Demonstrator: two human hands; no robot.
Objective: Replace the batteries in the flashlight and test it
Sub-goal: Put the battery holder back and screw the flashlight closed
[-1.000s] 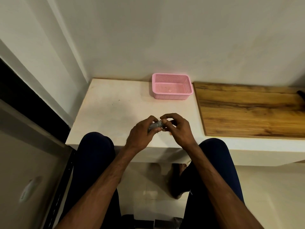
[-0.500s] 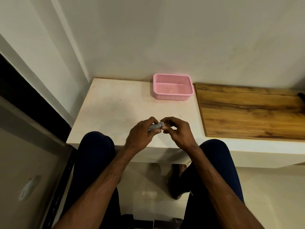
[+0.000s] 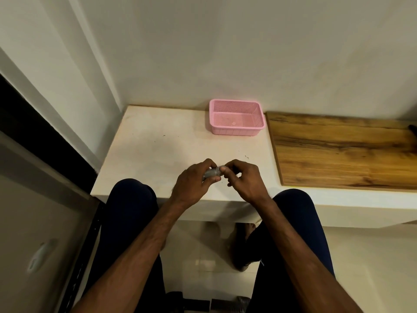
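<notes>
The flashlight is held just above the surface, near its 6 o'clock edge. The left hand has its fingers wrapped round the body. The right hand pinches the 3 o'clock end. Likely best: hold the body steady and turn the end squarely, keeping the threads aligned.

The left hand and right hand hide most of the flashlight; a dark thing is cut off at the right edge.
</notes>
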